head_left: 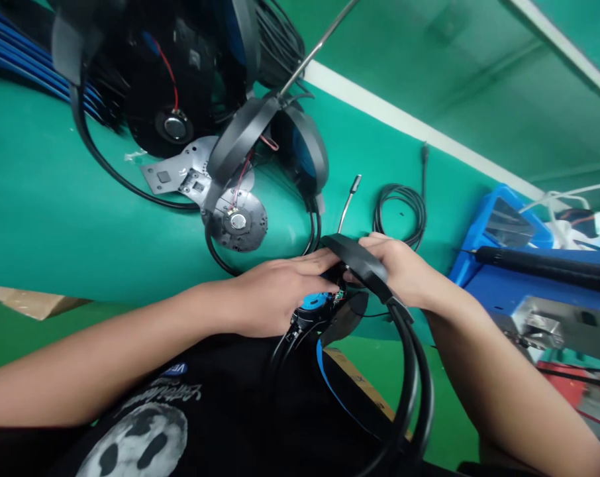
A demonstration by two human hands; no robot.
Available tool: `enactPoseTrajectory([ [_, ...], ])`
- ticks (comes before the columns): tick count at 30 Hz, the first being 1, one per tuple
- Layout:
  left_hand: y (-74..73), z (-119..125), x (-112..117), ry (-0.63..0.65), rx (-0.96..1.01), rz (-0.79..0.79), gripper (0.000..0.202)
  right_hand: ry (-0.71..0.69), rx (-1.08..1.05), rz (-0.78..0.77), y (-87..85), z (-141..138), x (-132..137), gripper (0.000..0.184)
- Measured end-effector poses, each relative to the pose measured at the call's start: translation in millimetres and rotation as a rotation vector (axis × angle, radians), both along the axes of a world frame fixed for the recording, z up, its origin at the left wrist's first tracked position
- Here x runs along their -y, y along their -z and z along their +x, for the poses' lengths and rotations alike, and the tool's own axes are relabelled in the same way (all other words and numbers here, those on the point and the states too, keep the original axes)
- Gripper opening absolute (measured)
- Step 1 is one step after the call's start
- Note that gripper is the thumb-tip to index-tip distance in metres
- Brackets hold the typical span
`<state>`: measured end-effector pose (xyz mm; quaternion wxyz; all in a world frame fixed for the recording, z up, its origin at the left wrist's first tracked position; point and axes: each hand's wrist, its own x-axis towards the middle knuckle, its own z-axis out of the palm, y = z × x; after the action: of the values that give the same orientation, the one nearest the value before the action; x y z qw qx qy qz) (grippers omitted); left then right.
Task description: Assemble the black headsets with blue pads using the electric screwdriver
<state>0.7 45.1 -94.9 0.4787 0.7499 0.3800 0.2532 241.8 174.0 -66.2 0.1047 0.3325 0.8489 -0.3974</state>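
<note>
I hold a black headset (364, 268) with a blue inner part over the near edge of the green table (56, 218). My left hand (275, 295) is closed around its ear cup, fingers pressed on the top. My right hand (404, 268) grips the black headband arm from the other side. The headband loop (414, 384) hangs down toward my lap. The fingertips of both hands meet at the cup and partly hide it.
A second open headset (275, 152) with a bare speaker (238, 222) and red wires lies farther back on a metal plate (185, 172). A coiled black cable (399, 209) and a microphone boom (350, 195) lie beyond my hands. A blue machine (518, 265) stands at right.
</note>
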Motion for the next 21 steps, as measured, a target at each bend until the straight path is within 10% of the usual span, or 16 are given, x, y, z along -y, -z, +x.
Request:
enactPoseTrajectory([
  [7, -6.6, -1, 0, 0.011, -0.037, -0.016, 0.045, 0.301, -0.174, 0.348, -5.2, 24, 45, 0.029],
  [11, -8.1, -2, 1, 0.070, -0.154, -0.025, 0.060, 0.833, -0.284, 0.533, -6.7, 53, 105, 0.015],
  [13, -8.1, -1, 2, 0.090, -0.205, 0.003, 0.060, 1.168, -0.315, 0.267, -1.6, 62, 142, 0.014],
  [17, -8.0, 3, 4, 0.134, -0.289, 0.123, 0.060, 1.281, -0.339, -0.741, 16.6, 52, 205, 0.035],
  [21, -9.3, 3, 2, 0.200, -0.375, 0.244, 0.056, 1.455, -0.474, -1.022, 28.4, 19, 226, 0.043],
])
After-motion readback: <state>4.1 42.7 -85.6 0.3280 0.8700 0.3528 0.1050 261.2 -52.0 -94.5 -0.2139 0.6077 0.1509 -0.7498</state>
